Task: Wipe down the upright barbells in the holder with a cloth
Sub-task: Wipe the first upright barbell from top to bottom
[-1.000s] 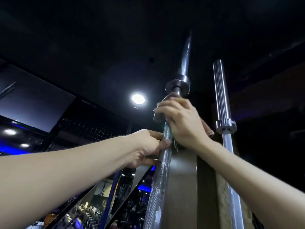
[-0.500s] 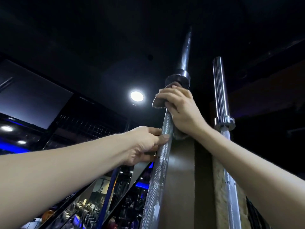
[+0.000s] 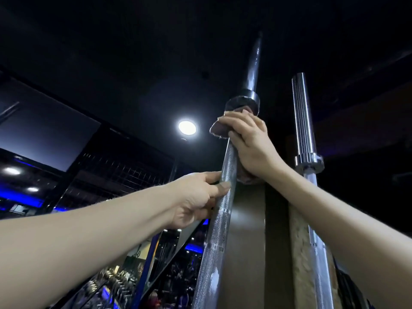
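Head view shows the right hand (image 3: pixel 249 143) gripping the cloth (image 3: pixel 219 130) around the near barbell (image 3: pixel 219 221) just under its collar (image 3: pixel 250 95), the left hand (image 3: pixel 196 197) pinching the shaft below, and the second barbell (image 3: pixel 304 121) apparently not yet wiped.

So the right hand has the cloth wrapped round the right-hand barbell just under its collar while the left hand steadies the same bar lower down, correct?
Not quite. The head view shows the right hand gripping the cloth round the left barbell, just under its collar. The right barbell stands untouched. The left hand does steady the same bar lower down.
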Demonstrator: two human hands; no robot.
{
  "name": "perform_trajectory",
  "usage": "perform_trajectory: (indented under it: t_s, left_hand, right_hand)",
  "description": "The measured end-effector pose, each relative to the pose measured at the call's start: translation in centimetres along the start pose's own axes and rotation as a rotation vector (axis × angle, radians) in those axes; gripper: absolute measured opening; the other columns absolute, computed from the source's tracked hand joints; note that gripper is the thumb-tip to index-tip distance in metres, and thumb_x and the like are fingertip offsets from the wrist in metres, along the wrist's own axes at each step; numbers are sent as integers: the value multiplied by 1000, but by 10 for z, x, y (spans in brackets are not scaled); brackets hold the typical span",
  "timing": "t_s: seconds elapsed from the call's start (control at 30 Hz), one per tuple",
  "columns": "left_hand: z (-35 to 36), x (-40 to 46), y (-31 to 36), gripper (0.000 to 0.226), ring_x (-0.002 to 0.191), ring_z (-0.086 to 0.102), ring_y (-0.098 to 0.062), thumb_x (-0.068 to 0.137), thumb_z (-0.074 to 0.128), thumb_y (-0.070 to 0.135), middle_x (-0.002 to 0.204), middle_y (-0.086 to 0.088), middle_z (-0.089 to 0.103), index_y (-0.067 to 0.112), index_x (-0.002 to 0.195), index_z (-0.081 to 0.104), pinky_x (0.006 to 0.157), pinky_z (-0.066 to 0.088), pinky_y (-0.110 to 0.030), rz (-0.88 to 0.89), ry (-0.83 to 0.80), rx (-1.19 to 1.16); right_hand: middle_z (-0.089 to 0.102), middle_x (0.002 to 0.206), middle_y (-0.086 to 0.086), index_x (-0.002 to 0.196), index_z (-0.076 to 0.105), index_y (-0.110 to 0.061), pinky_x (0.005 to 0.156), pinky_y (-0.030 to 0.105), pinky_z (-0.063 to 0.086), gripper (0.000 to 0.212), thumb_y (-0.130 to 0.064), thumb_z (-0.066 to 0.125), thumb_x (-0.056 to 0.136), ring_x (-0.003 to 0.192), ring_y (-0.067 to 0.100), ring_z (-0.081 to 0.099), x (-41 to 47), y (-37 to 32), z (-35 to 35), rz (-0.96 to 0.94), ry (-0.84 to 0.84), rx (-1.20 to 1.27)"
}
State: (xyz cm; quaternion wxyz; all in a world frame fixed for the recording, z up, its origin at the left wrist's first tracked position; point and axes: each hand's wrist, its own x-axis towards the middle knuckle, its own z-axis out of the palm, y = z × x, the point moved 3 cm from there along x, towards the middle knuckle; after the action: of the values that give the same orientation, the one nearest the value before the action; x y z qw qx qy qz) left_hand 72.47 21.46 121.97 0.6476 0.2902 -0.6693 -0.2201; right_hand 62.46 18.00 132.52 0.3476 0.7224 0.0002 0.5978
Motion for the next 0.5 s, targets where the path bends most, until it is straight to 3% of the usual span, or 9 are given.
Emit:
perform_trajectory:
  t_s: [0.2,0.3,0.4,0.5]
  left_hand:
    - [4,-5,1,17,61,51,-11,96,50,11,76,0,59,21,102,62,59,51,-25,-44,26,-65]
    - [6,-6,0,18,60,50,-9,97,49,11,78,1,58,23,100,62,59,51,-24,-52,28,-56]
    - [7,-6,0,18,63,49,-10,97,49,11,81,0,58,23,97,62,63,49,-26,-54,37,-77]
    - [8,-6,0,17,64,50,-11,96,50,12,79,0,60,22,99,63,61,48,-26,-40,39,-85]
  right_hand:
    - [55,134,-4,125,60,-19,108,15,12,40,-24,39,92,133,25,36,8,8,1,-79,-56,-99]
    - [52,136,-4,128,58,-21,104,6,7,41,-25,37,92,135,24,33,30,23,-1,22,-19,-84]
    - [47,140,-5,131,55,-21,106,13,8,36,-14,42,97,137,24,29,20,18,1,88,20,-29]
    - [48,140,-2,129,57,-19,108,12,7,39,-16,40,94,135,22,30,-9,0,1,32,65,2]
